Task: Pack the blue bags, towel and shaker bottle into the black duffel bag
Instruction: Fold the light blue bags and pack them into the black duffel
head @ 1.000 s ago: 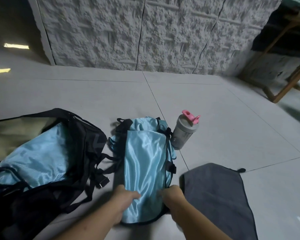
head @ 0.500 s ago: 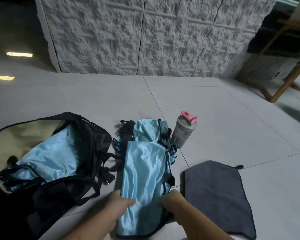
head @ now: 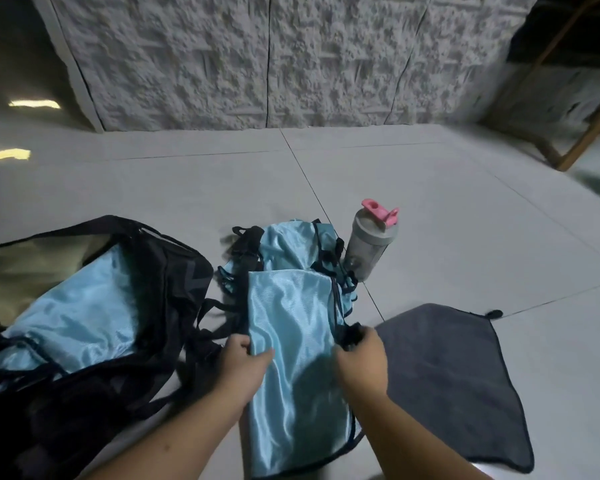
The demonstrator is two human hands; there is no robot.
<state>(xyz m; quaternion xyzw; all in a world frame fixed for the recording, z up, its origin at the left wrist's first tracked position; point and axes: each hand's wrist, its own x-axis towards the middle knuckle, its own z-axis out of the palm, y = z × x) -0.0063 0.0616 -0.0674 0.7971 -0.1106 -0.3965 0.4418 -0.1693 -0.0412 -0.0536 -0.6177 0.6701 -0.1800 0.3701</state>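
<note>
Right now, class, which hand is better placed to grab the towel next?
Right hand: it is beside the grey towel. The left hand lies across the blue bag, nearer the black duffel bag.

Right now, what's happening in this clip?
A person is packing gear on a tiled floor. The left hand and right hand grip the sides of a blue bag lying between the open black duffel bag, which already holds another blue bag, and a grey towel. The shaker bottle stands upright behind, not yet packed.
</note>
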